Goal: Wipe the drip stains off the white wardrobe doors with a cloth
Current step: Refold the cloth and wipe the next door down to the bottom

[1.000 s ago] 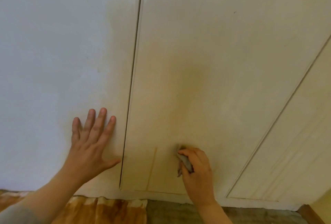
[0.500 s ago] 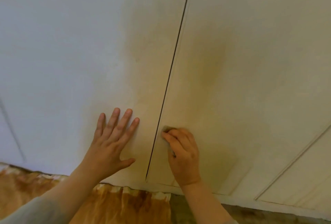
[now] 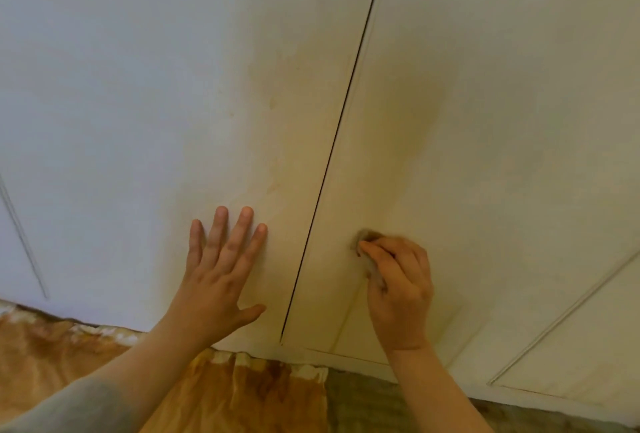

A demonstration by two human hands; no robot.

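Two white wardrobe doors fill the view, the left door point(image 3: 145, 128) and the right door point(image 3: 512, 114), split by a dark vertical gap point(image 3: 332, 155). My left hand point(image 3: 221, 270) lies flat with spread fingers on the lower left door, just left of the gap. My right hand point(image 3: 398, 290) grips a small greyish cloth point(image 3: 367, 242) and presses it against the lower right door. Only a bit of cloth shows past the fingertips and by the thumb. A faint thin drip line point(image 3: 346, 322) runs down the door below the cloth, left of my right hand.
An orange-brown patterned fabric point(image 3: 214, 394) lies on the floor under the left door. Grey flooring point(image 3: 363, 401) runs below the right door. A raised panel edge point(image 3: 568, 315) slants across the lower right. Another seam point(image 3: 20, 235) shows at far left.
The view has swung so the door gap sits further right. My right hand with the cloth slid left to the gap, then back right. My left hand stays flat on the left door.
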